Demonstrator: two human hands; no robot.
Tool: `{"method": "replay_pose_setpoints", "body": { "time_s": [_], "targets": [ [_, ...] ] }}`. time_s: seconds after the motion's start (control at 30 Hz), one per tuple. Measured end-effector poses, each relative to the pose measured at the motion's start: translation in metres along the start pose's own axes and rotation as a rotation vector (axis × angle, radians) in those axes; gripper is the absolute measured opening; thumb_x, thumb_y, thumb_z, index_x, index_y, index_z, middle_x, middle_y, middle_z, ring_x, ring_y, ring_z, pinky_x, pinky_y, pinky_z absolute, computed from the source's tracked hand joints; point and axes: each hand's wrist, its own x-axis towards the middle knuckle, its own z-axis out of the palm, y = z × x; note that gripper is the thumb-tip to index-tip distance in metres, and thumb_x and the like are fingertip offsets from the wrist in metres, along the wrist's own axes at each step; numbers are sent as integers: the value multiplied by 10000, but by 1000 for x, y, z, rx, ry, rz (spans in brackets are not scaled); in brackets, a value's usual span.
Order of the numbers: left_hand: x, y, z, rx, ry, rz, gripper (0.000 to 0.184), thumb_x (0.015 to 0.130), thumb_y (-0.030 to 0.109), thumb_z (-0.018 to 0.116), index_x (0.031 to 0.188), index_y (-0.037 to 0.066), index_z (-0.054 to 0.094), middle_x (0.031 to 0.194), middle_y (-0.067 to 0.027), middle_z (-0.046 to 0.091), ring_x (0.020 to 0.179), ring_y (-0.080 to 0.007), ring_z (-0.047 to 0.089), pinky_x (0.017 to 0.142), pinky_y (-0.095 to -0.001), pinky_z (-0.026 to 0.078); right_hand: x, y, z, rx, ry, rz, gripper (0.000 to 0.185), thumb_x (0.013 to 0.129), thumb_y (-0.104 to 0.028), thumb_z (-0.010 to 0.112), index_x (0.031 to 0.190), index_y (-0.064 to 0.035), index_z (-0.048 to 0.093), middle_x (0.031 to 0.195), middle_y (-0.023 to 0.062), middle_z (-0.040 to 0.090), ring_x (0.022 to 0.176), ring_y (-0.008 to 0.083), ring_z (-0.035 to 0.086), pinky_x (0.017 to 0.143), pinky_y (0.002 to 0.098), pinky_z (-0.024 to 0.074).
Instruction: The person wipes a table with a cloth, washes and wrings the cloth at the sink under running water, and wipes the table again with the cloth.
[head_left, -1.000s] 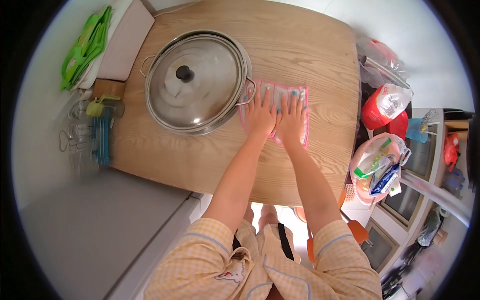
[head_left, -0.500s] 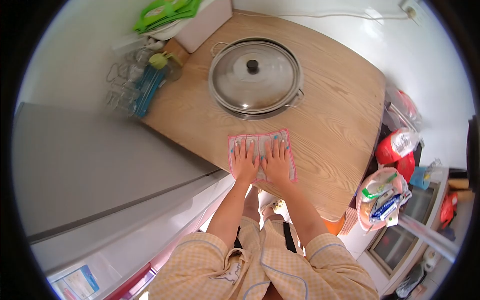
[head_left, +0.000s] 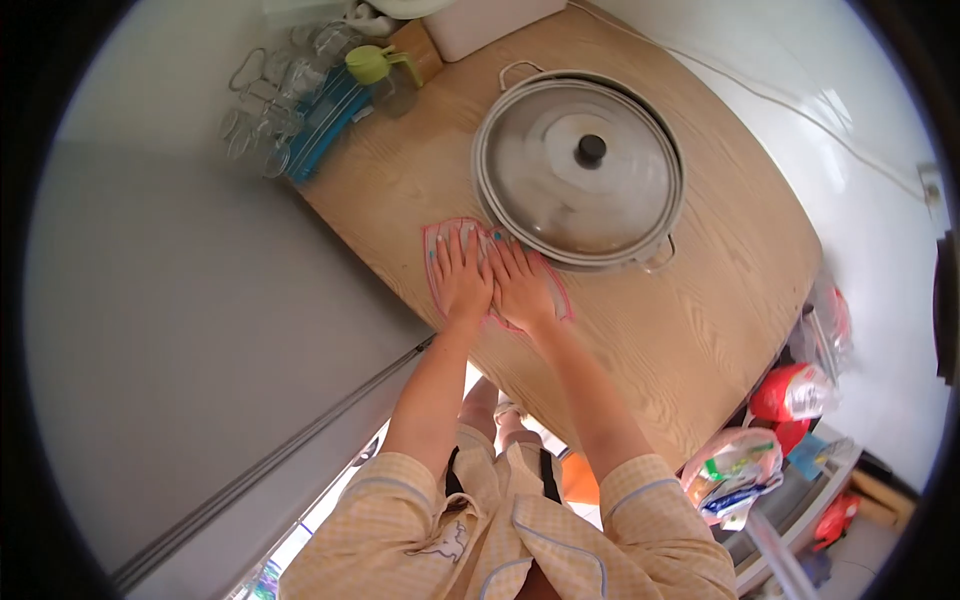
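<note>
A pink-edged cloth (head_left: 434,262) lies on the wooden table (head_left: 740,330), near the edge beside the grey appliance. My left hand (head_left: 463,280) rests flat on it with the fingers spread. Pressed on the same cloth just to the right is my right hand (head_left: 522,288), its fingers stretched out and its fingertips near the pot's rim. The large steel pot with its lid (head_left: 560,190) and black knob (head_left: 591,150) stands beyond my hands, slightly to the right.
Glass mugs (head_left: 290,95) on a blue rack (head_left: 325,130) and a green-lidded jug (head_left: 392,80) stand at the back left. A grey appliance (head_left: 200,300) borders the table's left. A pink basket (head_left: 735,465) and red bag (head_left: 790,392) are at the right.
The view has shifted and turned. Both hands and the cloth have moved from right of the pot to its near side, then leftward along the table edge. The cloth now looks more bunched.
</note>
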Motion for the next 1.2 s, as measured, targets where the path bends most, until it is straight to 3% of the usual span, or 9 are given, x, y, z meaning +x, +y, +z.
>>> {"method": "replay_pose_setpoints", "body": {
  "time_s": [0.07, 0.17, 0.33, 0.5, 0.8, 0.97, 1.1, 1.2],
  "targets": [
    [22, -4, 0, 4, 15, -47, 531, 832, 287, 448, 1331, 157, 321, 1402, -108, 241, 1278, -338, 218, 1041, -458, 182, 29, 6, 3, 52, -50, -22, 472, 849, -237, 371, 1289, -65, 364, 1371, 114, 308, 1269, 247, 282, 1031, 373, 230],
    [50, -5, -2, 24, 30, -82, 530, 827, 275, 452, 1328, 155, 327, 1399, -108, 250, 1275, -340, 225, 1034, -466, 193, 54, 5, 10, 52, -88, 18, 452, 857, -231, 361, 1276, -63, 381, 1358, 99, 338, 1242, 215, 334, 1020, 335, 260],
    [52, -3, -5, 11, 37, -106, 545, 814, 241, 465, 1331, 143, 321, 1396, -114, 253, 1266, -351, 242, 1024, -469, 221, 55, 6, 5, 77, -64, 3, 448, 855, -230, 376, 1273, -70, 389, 1342, 97, 363, 1232, 216, 347, 1015, 336, 267],
    [37, -6, -4, -25, 46, -66, 553, 841, 319, 444, 1337, 120, 302, 1403, -120, 235, 1275, -348, 224, 1033, -463, 197, 34, 2, 2, 21, 13, -23, 478, 828, -247, 429, 1273, -77, 388, 1337, 112, 364, 1232, 257, 331, 1001, 394, 267],
    [-115, 30, -7, 18, -76, -146, 641, 817, 406, 462, 1350, 107, 266, 1420, -154, 172, 1292, -357, 176, 1050, -466, 134, -104, -6, -30, -52, -82, -53, 525, 791, -287, 495, 1280, -128, 387, 1333, 103, 345, 1229, 325, 306, 990, 476, 251],
    [-159, 54, 4, 56, -20, -195, 655, 809, 419, 468, 1351, 111, 266, 1413, -201, 154, 1277, -411, 174, 1029, -530, 126, -154, -8, -22, -1, -21, -52, 530, 783, -263, 517, 1279, -127, 388, 1314, 112, 368, 1232, 336, 306, 990, 497, 250],
    [-144, 87, 1, 26, -33, -434, 650, 812, 480, 426, 1362, 176, 259, 1419, -205, 127, 1277, -434, 142, 980, -622, 94, -156, 18, -26, 168, 40, -37, 553, 762, -212, 535, 1284, -112, 379, 1310, 119, 376, 1228, 348, 316, 986, 518, 258],
    [-125, 96, -9, -2, -75, -542, 659, 820, 529, 377, 1376, 211, 222, 1429, -182, 117, 1290, -423, 111, 950, -664, 76, -148, 44, -54, -28, 34, -52, 556, 754, -182, 532, 1280, -95, 374, 1322, 125, 360, 1225, 348, 323, 983, 510, 271]
  ]
}}
